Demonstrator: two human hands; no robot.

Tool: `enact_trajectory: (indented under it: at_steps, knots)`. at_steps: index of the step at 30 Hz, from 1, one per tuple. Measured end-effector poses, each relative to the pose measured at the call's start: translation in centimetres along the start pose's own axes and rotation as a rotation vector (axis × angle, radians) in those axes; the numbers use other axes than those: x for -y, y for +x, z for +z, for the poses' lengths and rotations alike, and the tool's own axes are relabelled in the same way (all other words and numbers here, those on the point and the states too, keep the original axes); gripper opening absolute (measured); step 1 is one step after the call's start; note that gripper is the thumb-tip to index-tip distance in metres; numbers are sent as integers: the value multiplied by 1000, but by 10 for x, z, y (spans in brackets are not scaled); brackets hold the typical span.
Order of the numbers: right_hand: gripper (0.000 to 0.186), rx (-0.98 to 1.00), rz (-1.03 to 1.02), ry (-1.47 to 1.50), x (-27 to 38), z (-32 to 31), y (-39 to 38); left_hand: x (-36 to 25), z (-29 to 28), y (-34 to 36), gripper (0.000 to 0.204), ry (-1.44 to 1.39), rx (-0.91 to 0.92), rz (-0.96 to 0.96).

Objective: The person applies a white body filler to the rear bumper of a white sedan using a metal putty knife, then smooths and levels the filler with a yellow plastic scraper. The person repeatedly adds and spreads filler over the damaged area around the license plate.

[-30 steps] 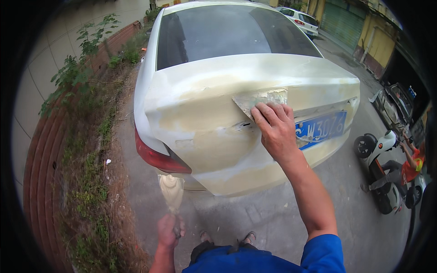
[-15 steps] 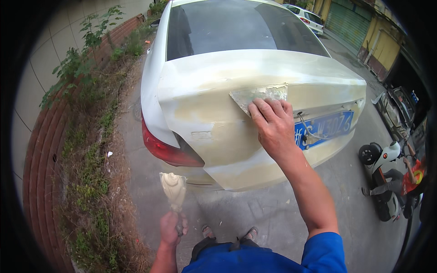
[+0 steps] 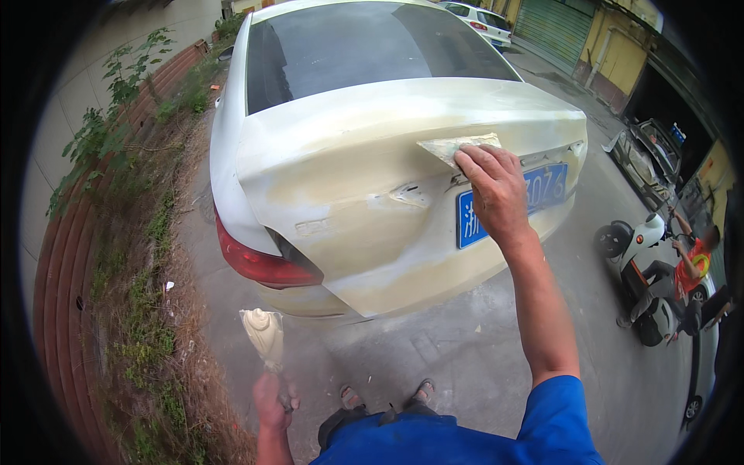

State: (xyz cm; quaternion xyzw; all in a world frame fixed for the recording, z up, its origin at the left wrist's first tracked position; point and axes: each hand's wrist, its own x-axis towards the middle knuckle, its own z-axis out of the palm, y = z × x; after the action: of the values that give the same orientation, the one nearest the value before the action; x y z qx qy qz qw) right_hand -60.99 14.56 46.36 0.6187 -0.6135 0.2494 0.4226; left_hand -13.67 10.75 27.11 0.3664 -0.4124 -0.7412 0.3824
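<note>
My right hand (image 3: pixel 497 186) grips a flat putty spreader (image 3: pixel 449 146) smeared with cream filler, its blade against or just over the trunk lid (image 3: pixel 341 186) above the blue licence plate (image 3: pixel 467 221). The lid is white with broad tan filler patches. A rough spot with a dark mark (image 3: pixel 408 194) shows left of the plate. Low on the left, away from the car, my left hand (image 3: pixel 273 401) is closed round the handle of a putty knife (image 3: pixel 265 337). A thick heap of cream putty covers its blade.
The red tail light (image 3: pixel 263 260) is at the car's left corner. Weeds (image 3: pixel 151 325) and a brick-red ledge (image 3: pixel 66 310) run along the left. On the right a person in a red top (image 3: pixel 691 271) sits on a white scooter (image 3: pixel 647 240). Another white car (image 3: pixel 484 22) stands behind.
My right hand has slid the spreader rightward along the lid, uncovering the dark-marked spot. The blade looks flatter. My left hand still holds the loaded putty knife; the whole view has shifted.
</note>
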Motion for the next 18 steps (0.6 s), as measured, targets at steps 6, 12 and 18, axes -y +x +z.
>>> enact_trajectory:
  at_steps: [6, 12, 18]
  knots:
    - [32, 60, -50, 28, -26, 16, -39, 13, 19, -1, 29, -1, -17, 4]
    - [32, -51, -22, -26, -75, 17, -38, 24, 49, 0, 30, 34, -32, 0]
    - [33, -19, -43, 76, -83, 20, -77, 37, 88, -2, 29, 31, -43, 1]
